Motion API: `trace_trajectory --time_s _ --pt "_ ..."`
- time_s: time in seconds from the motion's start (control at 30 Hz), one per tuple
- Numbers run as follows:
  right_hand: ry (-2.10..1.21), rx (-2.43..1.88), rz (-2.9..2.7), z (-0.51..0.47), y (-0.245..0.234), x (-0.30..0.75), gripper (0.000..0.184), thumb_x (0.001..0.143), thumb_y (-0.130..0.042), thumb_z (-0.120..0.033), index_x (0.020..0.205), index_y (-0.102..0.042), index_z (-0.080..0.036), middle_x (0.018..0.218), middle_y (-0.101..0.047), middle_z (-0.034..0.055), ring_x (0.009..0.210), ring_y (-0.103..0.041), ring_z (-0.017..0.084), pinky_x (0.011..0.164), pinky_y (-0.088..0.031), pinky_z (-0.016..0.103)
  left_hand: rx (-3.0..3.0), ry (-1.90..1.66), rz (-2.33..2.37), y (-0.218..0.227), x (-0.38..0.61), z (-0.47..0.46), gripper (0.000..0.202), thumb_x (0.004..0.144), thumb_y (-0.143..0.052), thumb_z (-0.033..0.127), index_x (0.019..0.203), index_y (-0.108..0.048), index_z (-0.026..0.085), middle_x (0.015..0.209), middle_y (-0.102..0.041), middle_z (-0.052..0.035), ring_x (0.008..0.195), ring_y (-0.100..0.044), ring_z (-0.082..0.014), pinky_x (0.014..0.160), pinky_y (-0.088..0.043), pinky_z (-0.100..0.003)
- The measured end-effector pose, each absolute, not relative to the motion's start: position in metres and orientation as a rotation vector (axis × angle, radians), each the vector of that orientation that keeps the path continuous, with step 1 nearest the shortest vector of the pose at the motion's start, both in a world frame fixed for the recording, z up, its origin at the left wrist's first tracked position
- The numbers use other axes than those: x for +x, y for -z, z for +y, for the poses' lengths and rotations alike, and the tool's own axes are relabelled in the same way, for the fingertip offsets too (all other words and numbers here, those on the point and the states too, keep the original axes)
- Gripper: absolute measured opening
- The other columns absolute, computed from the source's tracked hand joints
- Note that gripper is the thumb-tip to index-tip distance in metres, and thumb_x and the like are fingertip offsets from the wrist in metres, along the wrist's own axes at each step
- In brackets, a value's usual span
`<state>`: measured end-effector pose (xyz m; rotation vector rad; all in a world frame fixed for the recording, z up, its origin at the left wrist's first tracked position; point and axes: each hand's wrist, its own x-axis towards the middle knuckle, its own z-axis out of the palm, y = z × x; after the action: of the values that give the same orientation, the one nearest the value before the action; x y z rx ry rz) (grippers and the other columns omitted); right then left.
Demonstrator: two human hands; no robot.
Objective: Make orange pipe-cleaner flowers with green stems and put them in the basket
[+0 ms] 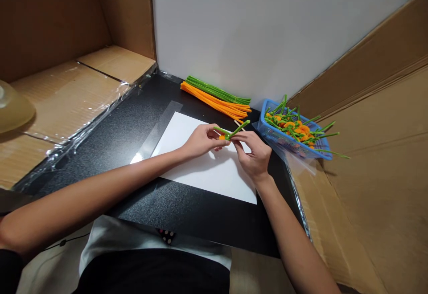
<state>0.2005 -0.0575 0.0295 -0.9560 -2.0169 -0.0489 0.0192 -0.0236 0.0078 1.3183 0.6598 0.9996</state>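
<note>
My left hand (201, 140) and right hand (253, 152) pinch the light, bendy green pipe cleaner (238, 130) close to its small orange piece (222, 137), where I think it holds best.

Black speckled tabletop (100, 138): the landmark. Behind it: white wall (254, 31), meeting its far edge. Left of it: corrugated cardboard panels (56, 93) forming a corner, with clear plastic film (93, 116) along the join. Right of it: large creased cardboard sheet (374, 187). Beyond its left edge: pale translucent dome (13, 107), kind unclear.
</note>
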Motion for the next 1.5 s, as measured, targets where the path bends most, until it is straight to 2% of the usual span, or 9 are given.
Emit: trace_trajectory --time_s 0.33,0.57,0.7,0.77,0.9,1.03,1.1,1.27,1.5 --pt "-0.166 -0.976 -1.932 -0.057 -0.026 0.205 0.012 0.086 -0.068 -0.017 0.096 -0.071 -0.023 0.092 -0.077 0.0041 0.084 -0.073 0.021 0.079 -0.060 0.036 1.378 -0.933 0.667 -0.014 0.016 -0.023 0.018 0.072 -0.077 0.024 0.084 -0.075 0.012 0.064 -0.067 -0.0024 0.053 -0.055 -0.0089 0.055 -0.043 -0.023" --pt "-0.370 -1.039 -1.878 -0.057 -0.021 0.203 0.022 0.088 -0.068 -0.021 0.110 -0.064 -0.022 0.103 -0.076 0.0052 0.093 -0.075 0.021 0.087 -0.062 0.036 1.404 -0.888 0.699 -0.016 0.015 -0.023 0.020 0.072 -0.079 0.029 0.080 -0.074 0.012 0.065 -0.067 -0.0025 0.052 -0.056 -0.0084 0.053 -0.044 -0.021" --pt "-0.294 -1.077 -1.876 -0.057 -0.023 0.202 0.016 0.088 -0.067 -0.021 0.104 -0.067 -0.022 0.098 -0.077 0.0044 0.089 -0.076 0.021 0.083 -0.062 0.036 1.342 -0.933 0.762 -0.013 0.015 -0.023 0.038 0.071 -0.081 0.026 0.103 -0.067 0.013 0.071 -0.071 -0.0045 0.054 -0.063 -0.0123 0.054 -0.051 -0.025" --pt "-0.258 -1.089 -1.869 -0.057 -0.023 0.201 0.014 0.087 -0.068 -0.020 0.100 -0.069 -0.022 0.094 -0.077 0.0038 0.084 -0.075 0.020 0.081 -0.062 0.034 1.356 -0.967 0.758 -0.012 0.015 -0.024 0.041 0.072 -0.080 0.025 0.107 -0.062 0.014 0.070 -0.072 -0.0039 0.054 -0.065 -0.0141 0.054 -0.053 -0.025" --pt "-0.358 -1.108 -1.838 -0.054 -0.021 0.203 0.013 0.086 -0.070 -0.024 0.098 -0.074 -0.022 0.095 -0.078 0.0041 0.082 -0.074 0.020 0.080 -0.060 0.036 1.463 -1.030 0.740 -0.009 0.015 -0.024 0.026 0.076 -0.078 0.030 0.089 -0.060 0.016 0.071 -0.072 -0.0044 0.053 -0.065 -0.0130 0.053 -0.054 -0.024" --pt "-0.537 -1.085 -1.749 -0.050 -0.017 0.204 0.015 0.084 -0.074 -0.029 0.097 -0.076 -0.023 0.098 -0.078 0.0054 0.087 -0.073 0.022 0.081 -0.060 0.038 1.485 -1.073 0.749 -0.006 0.015 -0.023 0.026 0.076 -0.078 0.034 0.080 -0.059 0.016 0.077 -0.073 -0.0067 0.052 -0.063 -0.0118 0.049 -0.051 -0.024" --pt "-0.564 -1.066 -1.727 -0.049 -0.015 0.205 0.013 0.083 -0.075 -0.028 0.094 -0.077 -0.023 0.096 -0.078 0.0053 0.090 -0.073 0.023 0.083 -0.059 0.039 1.506 -1.082 0.749 -0.007 0.015 -0.024 0.026 0.077 -0.077 0.035 0.080 -0.061 0.016 0.075 -0.072 -0.0062 0.053 -0.063 -0.0125 0.048 -0.050 -0.023" --pt "-0.480 -1.087 -1.709 -0.050 -0.013 0.204 0.009 0.083 -0.074 -0.026 0.091 -0.078 -0.023 0.090 -0.078 0.0046 0.086 -0.073 0.022 0.082 -0.058 0.038 1.607 -1.119 0.736 -0.009 0.014 -0.031 0.026 0.082 -0.073 0.037 0.097 -0.065 0.018 0.068 -0.070 -0.0024 0.050 -0.062 -0.0119 0.048 -0.049 -0.022" --pt "-0.598 -1.070 -1.682 -0.050 -0.013 0.202 0.010 0.083 -0.074 -0.027 0.090 -0.078 -0.021 0.090 -0.078 0.0053 0.085 -0.074 0.022 0.081 -0.060 0.038 1.579 -1.091 0.703 -0.005 0.014 -0.032 0.031 0.081 -0.074 0.045 0.087 -0.064 0.016 0.073 -0.073 -0.0063 0.056 -0.066 -0.0143 0.051 -0.050 -0.023"
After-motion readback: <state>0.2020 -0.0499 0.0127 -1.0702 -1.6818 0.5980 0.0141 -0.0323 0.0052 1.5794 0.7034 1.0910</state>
